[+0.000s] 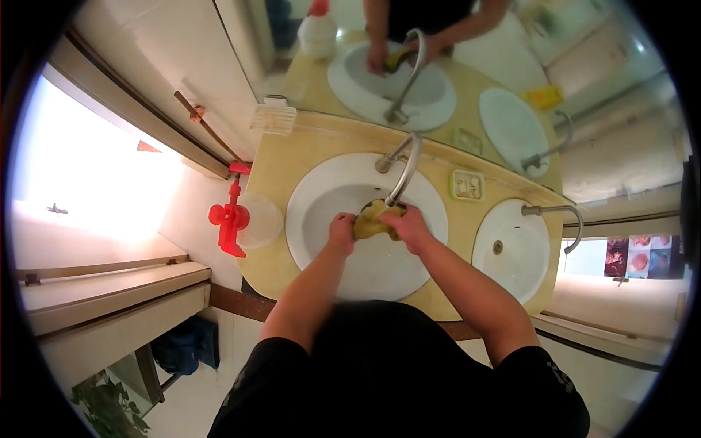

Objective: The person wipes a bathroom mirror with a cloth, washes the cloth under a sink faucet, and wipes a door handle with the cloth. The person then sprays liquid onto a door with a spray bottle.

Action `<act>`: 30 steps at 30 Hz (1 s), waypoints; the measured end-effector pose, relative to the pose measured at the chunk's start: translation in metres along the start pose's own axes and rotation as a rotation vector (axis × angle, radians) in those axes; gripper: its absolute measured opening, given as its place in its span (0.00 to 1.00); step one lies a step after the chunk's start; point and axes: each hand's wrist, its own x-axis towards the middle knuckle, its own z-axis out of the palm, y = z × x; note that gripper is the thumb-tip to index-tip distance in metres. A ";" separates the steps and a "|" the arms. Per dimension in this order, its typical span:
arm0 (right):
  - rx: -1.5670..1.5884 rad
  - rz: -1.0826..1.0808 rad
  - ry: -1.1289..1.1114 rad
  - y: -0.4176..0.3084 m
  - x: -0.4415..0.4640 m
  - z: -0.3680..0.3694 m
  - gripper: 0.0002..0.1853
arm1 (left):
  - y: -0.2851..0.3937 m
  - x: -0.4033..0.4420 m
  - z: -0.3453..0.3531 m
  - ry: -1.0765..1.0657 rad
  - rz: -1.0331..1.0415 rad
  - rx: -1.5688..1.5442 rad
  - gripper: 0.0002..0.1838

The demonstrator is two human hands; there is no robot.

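At frame centre, left hand (342, 231) and right hand (414, 228) grip a yellowish cloth (370, 223) in closed fingers; it stretches crosswise between them.

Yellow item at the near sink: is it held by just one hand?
No, the left hand and the right hand both hold the yellow item, over the sink basin.

Before you, the yellow desk (456, 274) runs beneath a mirror. Two white oval basins are set into it: the larger basin (314, 233) directly in front of you, the smaller basin (522, 255) to your right, each with a curved metal faucet. Between them, near the back edge, you see a green-rimmed soap dish (467, 185). A red-topped bottle (261, 221) stands at your left edge.
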 end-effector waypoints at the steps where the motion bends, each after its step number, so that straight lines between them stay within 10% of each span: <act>1: -0.328 -0.144 0.056 0.001 -0.003 0.008 0.18 | -0.006 0.000 0.005 -0.040 -0.012 -0.075 0.10; 4: -0.524 -0.584 0.155 0.015 -0.027 0.039 0.21 | -0.031 0.027 0.000 -0.476 -0.006 -0.471 0.10; 12: -0.515 -0.196 0.350 0.033 0.010 0.065 0.23 | -0.036 -0.018 0.042 -0.676 -0.024 -0.659 0.17; 14: -0.431 0.015 0.376 0.041 0.048 0.040 0.22 | -0.022 -0.039 0.056 -0.098 0.007 -0.040 0.17; 15: -0.337 0.024 0.374 0.050 0.062 0.026 0.22 | -0.046 -0.010 0.031 -0.104 0.255 0.554 0.16; 18: 0.203 0.155 0.357 0.070 0.085 0.009 0.20 | -0.018 -0.033 0.038 -0.219 0.271 0.710 0.16; 22: 0.290 0.194 0.334 0.025 0.029 0.027 0.23 | 0.004 -0.021 0.029 -0.081 0.251 0.271 0.15; 25: 0.119 0.155 0.145 0.028 -0.004 0.065 0.24 | -0.003 0.024 0.021 0.154 -0.138 -0.436 0.17; 26: -0.083 -0.139 0.301 0.060 0.008 0.081 0.24 | -0.003 0.025 0.023 0.150 -0.140 -0.433 0.17; 28: -0.283 -0.433 0.450 0.072 0.016 0.085 0.23 | -0.004 0.023 0.027 -0.134 0.299 1.465 0.16; 30: -0.331 -0.058 0.531 0.048 0.027 0.066 0.23 | -0.006 -0.004 0.048 -0.122 0.338 1.496 0.15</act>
